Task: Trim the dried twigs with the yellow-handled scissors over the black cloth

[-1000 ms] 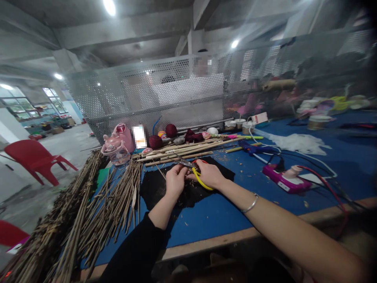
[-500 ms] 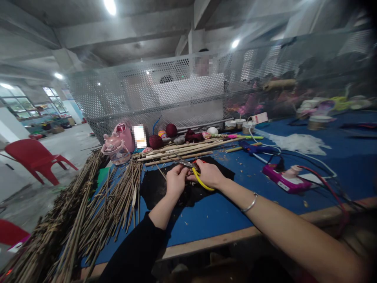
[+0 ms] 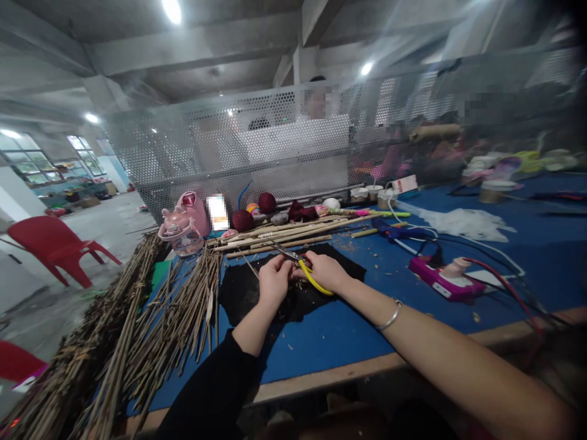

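Observation:
My left hand (image 3: 274, 282) is closed over the black cloth (image 3: 241, 299), its fingers pinched together. A thin stick (image 3: 249, 264) slants from behind this hand and appears held in it. My right hand (image 3: 326, 272), wearing a silver bangle at the wrist, is closed on yellow-handled shears (image 3: 316, 282). The metal blades point away and left, just above my left fingertips. Both hands nearly touch. Small brown bits lie under them, and my fingers hide the exact spot between the hands.
Many thin sticks (image 3: 183, 318) lie at left beside a thick bundle (image 3: 87, 336). Longer rods (image 3: 279, 234), yarn balls (image 3: 266, 202) and a pink jug (image 3: 190, 211) stand behind. At right are a blue glue gun (image 3: 397, 231) and purple power strip (image 3: 443, 278). A perforated screen (image 3: 275, 146) rises behind.
Both hands stay nearly in place. The shears and the right fingers have shifted very slightly; nothing is let go or picked up.

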`<state>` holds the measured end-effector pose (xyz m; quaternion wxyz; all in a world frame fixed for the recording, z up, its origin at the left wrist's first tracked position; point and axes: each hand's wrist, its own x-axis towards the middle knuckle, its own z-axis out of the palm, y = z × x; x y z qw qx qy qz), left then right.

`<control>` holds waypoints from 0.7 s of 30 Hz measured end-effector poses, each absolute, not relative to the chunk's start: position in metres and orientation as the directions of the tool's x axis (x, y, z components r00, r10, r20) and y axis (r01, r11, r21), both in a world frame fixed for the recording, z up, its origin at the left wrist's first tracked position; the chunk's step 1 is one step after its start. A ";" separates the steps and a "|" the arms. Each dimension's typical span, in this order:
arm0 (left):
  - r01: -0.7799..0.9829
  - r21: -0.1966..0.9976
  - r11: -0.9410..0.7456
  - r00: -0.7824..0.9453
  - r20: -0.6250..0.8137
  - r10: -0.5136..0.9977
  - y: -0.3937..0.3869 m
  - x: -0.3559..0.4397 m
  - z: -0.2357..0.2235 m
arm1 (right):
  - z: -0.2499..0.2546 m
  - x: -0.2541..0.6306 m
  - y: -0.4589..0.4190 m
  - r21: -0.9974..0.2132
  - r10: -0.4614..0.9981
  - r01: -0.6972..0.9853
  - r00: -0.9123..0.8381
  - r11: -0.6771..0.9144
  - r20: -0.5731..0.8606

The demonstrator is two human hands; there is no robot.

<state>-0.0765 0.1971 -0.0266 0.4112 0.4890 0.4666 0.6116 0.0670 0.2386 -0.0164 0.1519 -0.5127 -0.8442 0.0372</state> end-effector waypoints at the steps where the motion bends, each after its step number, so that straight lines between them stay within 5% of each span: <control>1: -0.059 0.975 -0.216 -0.190 0.201 0.961 0.197 -0.076 -0.026 | -0.016 0.067 0.238 -0.218 0.877 0.855 -0.426 0.471 0.222; 9: -0.151 0.969 -0.194 -0.222 0.158 0.962 0.199 -0.073 -0.026 | -0.012 0.067 0.237 -0.112 0.867 0.887 -0.400 0.448 0.297; 21: -0.112 0.974 -0.199 -0.223 0.171 0.960 0.203 -0.075 -0.033 | -0.013 0.066 0.235 -0.203 0.851 0.839 -0.444 0.505 0.281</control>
